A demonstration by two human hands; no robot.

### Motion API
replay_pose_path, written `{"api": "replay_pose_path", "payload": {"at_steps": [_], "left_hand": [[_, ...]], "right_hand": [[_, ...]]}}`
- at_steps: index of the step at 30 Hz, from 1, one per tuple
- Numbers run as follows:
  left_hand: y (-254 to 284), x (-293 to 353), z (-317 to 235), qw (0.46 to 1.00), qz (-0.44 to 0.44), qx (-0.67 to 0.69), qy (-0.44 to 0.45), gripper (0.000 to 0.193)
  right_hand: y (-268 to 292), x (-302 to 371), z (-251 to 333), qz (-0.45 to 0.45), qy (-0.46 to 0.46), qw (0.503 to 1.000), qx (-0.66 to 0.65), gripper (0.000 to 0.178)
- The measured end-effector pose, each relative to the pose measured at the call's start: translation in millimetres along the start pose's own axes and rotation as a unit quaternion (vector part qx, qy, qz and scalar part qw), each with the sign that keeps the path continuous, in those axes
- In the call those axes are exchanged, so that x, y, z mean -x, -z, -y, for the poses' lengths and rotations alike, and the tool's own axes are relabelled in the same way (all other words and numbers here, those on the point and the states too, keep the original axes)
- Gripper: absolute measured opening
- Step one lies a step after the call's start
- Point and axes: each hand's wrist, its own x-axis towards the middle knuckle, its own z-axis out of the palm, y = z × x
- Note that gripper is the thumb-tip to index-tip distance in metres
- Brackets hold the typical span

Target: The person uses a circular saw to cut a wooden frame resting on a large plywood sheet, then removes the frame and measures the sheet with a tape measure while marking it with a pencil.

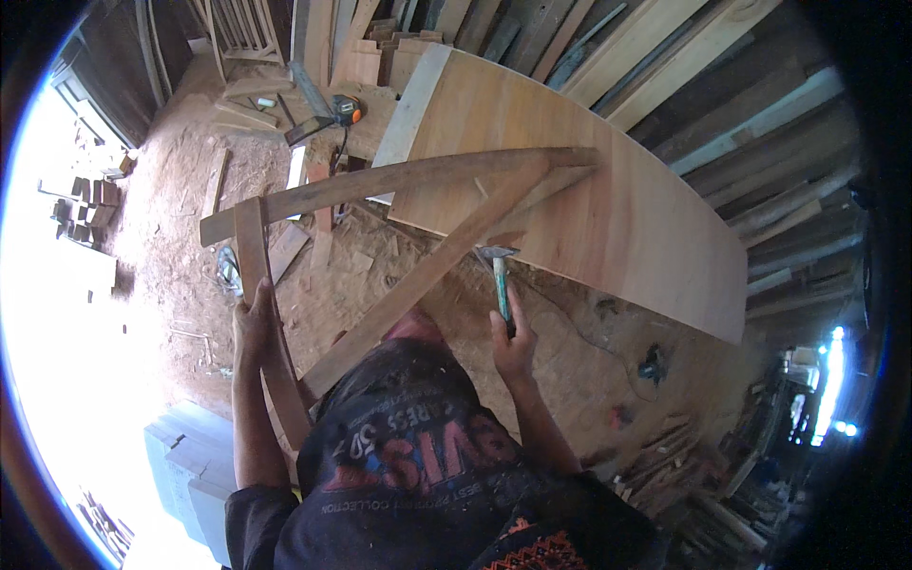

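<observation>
My left hand [252, 328] is closed around the short crosspiece of a triangular wooden frame [399, 172], left of my body. The frame's long, slightly curved board runs from the left to the far right, where its tip overlaps a wide plywood panel [579, 233]. A diagonal piece slants back from that tip toward my lap. In my right hand [514, 342], the fingers wrap the handle of a hammer [501, 280], held upright with its metal head at the top. The hammer head is near the panel's close edge; I cannot tell whether they touch.
An orange-and-black tape measure or small tool [348, 109] lies among wood offcuts at the back. Long planks [769, 142] are stacked at the right. A grey box [190, 475] stands at lower left. Wood scraps and a dark object [652, 366] lie on the dirt floor.
</observation>
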Motion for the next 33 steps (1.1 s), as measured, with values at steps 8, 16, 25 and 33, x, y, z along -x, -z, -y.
{"api": "replay_pose_path", "payload": {"at_steps": [8,16,25,33], "left_hand": [[0.7,1.7,3.3,1.0,-0.026,0.017,0.003,0.059],[8.7,16.3,-8.3,0.999,-0.024,-0.03,-0.015,0.073],[9.9,9.7,11.6,0.998,-0.046,-0.022,-0.036,0.065],[15.3,39.1,-7.8,0.995,-0.059,-0.003,-0.084,0.063]], "right_hand": [[-2.6,-41.3,-1.0,0.037,-0.05,0.998,-0.011,0.05],[-6.7,-47.1,-9.3,0.032,-0.028,0.999,0.001,0.051],[-28.0,-59.2,-42.4,0.02,-0.257,0.956,-0.141,0.043],[-94.0,-117.7,-49.8,-0.128,-0.294,0.852,-0.415,0.071]]}}
